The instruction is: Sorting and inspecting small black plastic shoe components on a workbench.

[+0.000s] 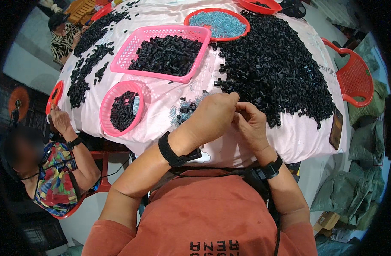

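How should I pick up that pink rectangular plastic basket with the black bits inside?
Probably two-handed, by the rim of the pink rectangular plastic basket, at its left and right ends, coming from the near side. That rim runs bare around the heaped small black plastic pieces, leaving room to grip.

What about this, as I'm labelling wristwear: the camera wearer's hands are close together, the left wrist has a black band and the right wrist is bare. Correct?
The right wrist isn't bare: the head view shows a black strap there. The left hand and right hand are close together, and the left wrist has a black band.
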Demonstrator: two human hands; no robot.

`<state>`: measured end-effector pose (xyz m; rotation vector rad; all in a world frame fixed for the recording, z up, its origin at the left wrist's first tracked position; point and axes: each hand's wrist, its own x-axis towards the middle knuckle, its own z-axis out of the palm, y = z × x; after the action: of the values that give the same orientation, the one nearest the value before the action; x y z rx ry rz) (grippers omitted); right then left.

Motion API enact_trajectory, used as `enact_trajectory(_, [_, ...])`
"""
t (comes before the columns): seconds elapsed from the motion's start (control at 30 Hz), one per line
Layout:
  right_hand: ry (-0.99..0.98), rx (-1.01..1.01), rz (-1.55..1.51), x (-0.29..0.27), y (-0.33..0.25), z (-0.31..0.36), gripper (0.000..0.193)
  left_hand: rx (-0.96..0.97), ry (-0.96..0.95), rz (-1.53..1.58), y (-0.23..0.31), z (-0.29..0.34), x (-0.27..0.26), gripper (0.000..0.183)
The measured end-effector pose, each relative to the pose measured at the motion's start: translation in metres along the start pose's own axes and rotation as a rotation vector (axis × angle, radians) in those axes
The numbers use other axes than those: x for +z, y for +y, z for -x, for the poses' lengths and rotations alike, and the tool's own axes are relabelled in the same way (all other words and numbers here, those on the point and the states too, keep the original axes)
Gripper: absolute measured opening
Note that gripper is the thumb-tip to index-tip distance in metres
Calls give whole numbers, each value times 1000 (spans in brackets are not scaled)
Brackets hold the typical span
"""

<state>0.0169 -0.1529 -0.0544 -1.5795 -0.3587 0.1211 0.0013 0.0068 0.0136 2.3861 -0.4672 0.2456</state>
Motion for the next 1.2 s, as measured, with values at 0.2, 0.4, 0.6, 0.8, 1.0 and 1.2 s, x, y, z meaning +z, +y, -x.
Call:
enact_trajectory(0.2, [-4, 130, -133, 0, -3, 1, 16, -78, -7, 22, -3, 0, -1, 10])
enact_trajectory(0.4, [-5, 82, -138, 1, -3, 0, 19, -108, -32, 138, -3, -1, -8, 10])
enact_trajectory(0.6, [20, 52, -152, 2, -7, -1, 26, 18, 12, 120, -6, 2, 0, 8])
enact_trajectory(0.8, [-12, 35, -202, 2, -6, 0, 30, -21, 7, 107, -3, 0, -4, 9])
enact_trajectory(1.0, [22, -94, 17, 3, -9, 1, 25, -55, 7, 55, -2, 0, -3, 11])
enact_trajectory(1.2, [46, -132, 132, 2, -10, 1, 19, -69, -19, 76, -2, -3, -4, 14])
